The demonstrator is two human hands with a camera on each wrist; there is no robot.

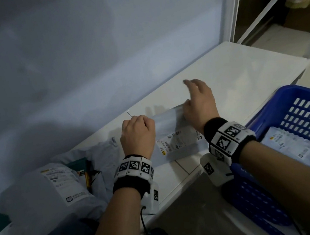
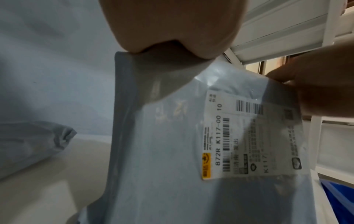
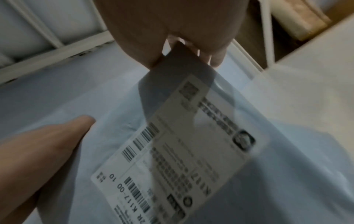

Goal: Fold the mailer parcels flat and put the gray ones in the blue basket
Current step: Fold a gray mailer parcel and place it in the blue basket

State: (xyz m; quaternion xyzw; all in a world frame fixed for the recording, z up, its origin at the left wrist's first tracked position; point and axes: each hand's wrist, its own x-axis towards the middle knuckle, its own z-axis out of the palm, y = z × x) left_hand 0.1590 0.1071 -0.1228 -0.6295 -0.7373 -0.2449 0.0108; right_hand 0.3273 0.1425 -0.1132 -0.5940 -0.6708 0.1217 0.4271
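A gray mailer (image 1: 172, 134) with a white shipping label (image 1: 175, 140) is held up off the white table (image 1: 233, 70) by its far edge. My left hand (image 1: 137, 125) grips the far left corner in a curled fist. My right hand (image 1: 190, 102) pinches the far right corner, with one finger sticking out forward. In the left wrist view the mailer (image 2: 162, 151) hangs flat below my left hand (image 2: 168, 37). In the right wrist view my right hand (image 3: 172, 50) pinches the mailer corner just above the label (image 3: 182, 151). The blue basket (image 1: 279, 103) stands at the right.
One folded gray mailer (image 1: 291, 144) lies in the basket. A heap of crumpled gray mailers (image 1: 59, 182) with a green packet (image 1: 81, 165) sits on the table at the left. A wall runs behind the table, and a white frame (image 1: 234, 6) stands at the far right.
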